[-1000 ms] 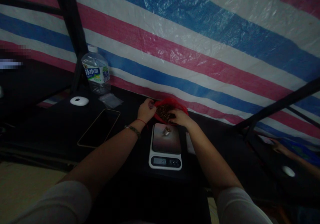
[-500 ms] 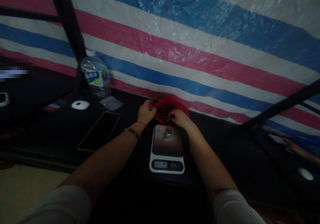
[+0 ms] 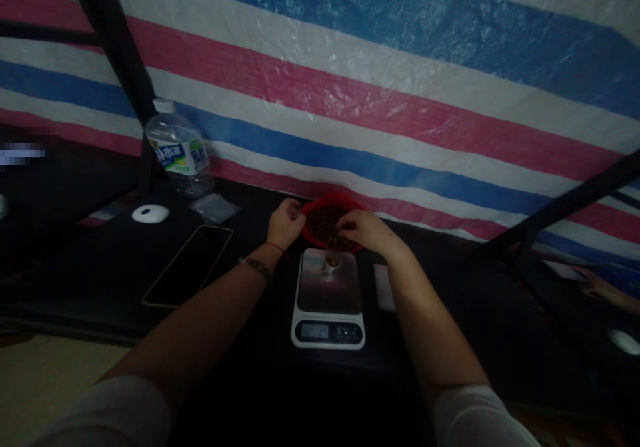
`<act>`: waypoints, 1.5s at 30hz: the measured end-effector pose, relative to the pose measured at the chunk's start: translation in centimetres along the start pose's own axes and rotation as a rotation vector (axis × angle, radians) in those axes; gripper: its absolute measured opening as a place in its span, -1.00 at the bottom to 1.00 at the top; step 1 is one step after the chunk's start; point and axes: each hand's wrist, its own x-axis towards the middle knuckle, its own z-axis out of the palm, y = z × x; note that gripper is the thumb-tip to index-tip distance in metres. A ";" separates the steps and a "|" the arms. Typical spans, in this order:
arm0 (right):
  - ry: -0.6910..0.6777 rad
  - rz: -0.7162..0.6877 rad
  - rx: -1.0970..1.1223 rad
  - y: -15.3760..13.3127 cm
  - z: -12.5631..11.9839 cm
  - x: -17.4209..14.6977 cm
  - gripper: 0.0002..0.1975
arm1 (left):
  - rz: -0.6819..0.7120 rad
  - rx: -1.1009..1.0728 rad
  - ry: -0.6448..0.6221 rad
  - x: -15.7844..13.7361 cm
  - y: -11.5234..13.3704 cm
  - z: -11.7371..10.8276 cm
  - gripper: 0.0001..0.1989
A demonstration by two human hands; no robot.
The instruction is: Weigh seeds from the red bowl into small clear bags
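My left hand (image 3: 286, 224) is closed at the left rim of a red bowl (image 3: 311, 239), with a small clear, glinting thing between thumb and fingers that I cannot make out. Small brown bits (image 3: 323, 224), like seeds or dried pieces, fill the bowl. Over its right side, my right hand (image 3: 367, 229) has its fingertips pinched together just above the bits; whatever they hold is too small to name. Directly in front of the bowl is a white kitchen scale (image 3: 328, 339) with a lit display. On its plate stands a small clear cup (image 3: 331, 264) with some brown bits inside.
Left of the scale lie a phone (image 3: 189, 266), a white oval device (image 3: 151, 214) and a clear plastic bag (image 3: 215, 208). A large plastic bottle (image 3: 180, 150) stands behind them. A pale card (image 3: 385, 287) is beside my right forearm. Another person's hand (image 3: 603, 286) shows far right. Striped sheeting hangs behind.
My right hand has lifted slightly out of the brown bits and its fingertips now show. The pale card has come into sight beside the scale. The whole view has shifted a little.
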 end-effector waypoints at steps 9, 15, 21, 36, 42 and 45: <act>-0.214 -0.150 0.002 -5.2 -1.5 -2.4 -0.84 | -0.008 0.048 -0.009 0.0 0.6 -0.3 -0.75; -0.281 -0.151 0.017 -5.7 -1.3 -2.6 -0.81 | 0.020 0.051 0.001 0.0 0.6 -0.3 -0.74; -0.308 -0.157 0.055 -5.8 -1.6 -2.6 -0.76 | 0.003 0.041 0.001 0.1 0.3 -0.1 -0.73; -0.326 -0.129 -0.045 -5.2 -0.4 -2.6 -0.78 | -0.005 0.027 -0.007 0.2 0.3 -0.2 -0.72; -0.251 -0.116 -0.019 -5.2 -0.7 -2.5 -0.79 | -0.009 0.037 -0.008 0.2 0.2 -0.1 -0.72; -0.291 -0.118 -0.022 -4.9 -0.6 -2.5 -0.81 | -0.013 0.034 -0.005 0.2 0.2 -0.2 -0.72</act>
